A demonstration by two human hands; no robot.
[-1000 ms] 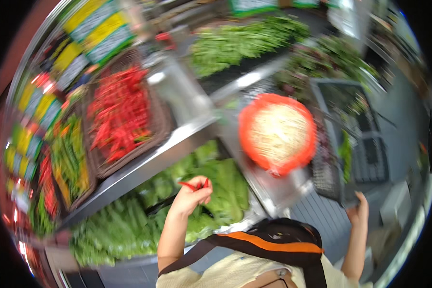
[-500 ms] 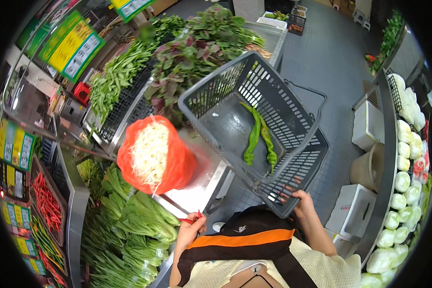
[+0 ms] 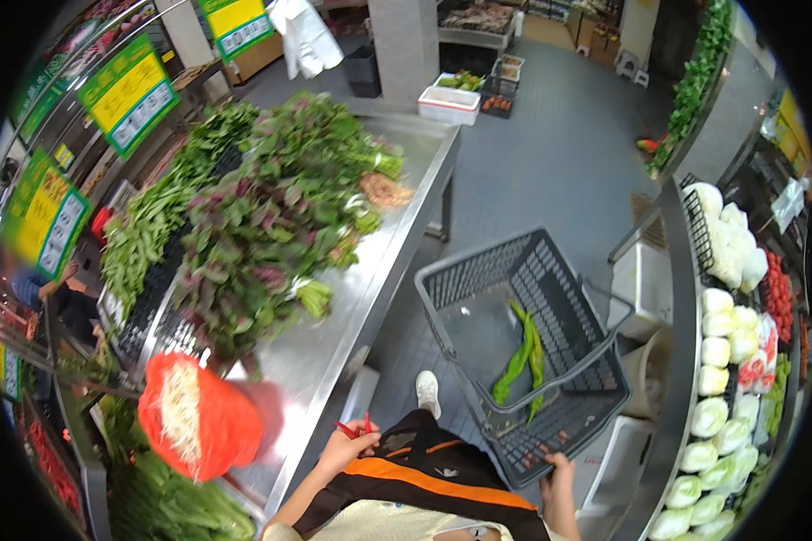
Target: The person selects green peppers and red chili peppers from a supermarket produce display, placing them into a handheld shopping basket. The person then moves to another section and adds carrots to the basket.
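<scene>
Red chili (image 3: 345, 430) in left hand (image 3: 346, 449), fingers pinching it, near desk (image 3: 316, 347) edge; right hand (image 3: 558, 478) fingers curled round basket (image 3: 474, 332) end, green peppers (image 3: 515, 368) inside. Carrying step, I judge; next move calls for firm grips, level basket.

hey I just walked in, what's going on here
A person's right hand grips the near end of a dark grey basket holding two long green peppers. The left hand holds what look like slim red chilies. To the left, a red bag of pale strands, probably sprouts, sits on a metal counter, with purple-green leafy bunches beyond it.
</scene>
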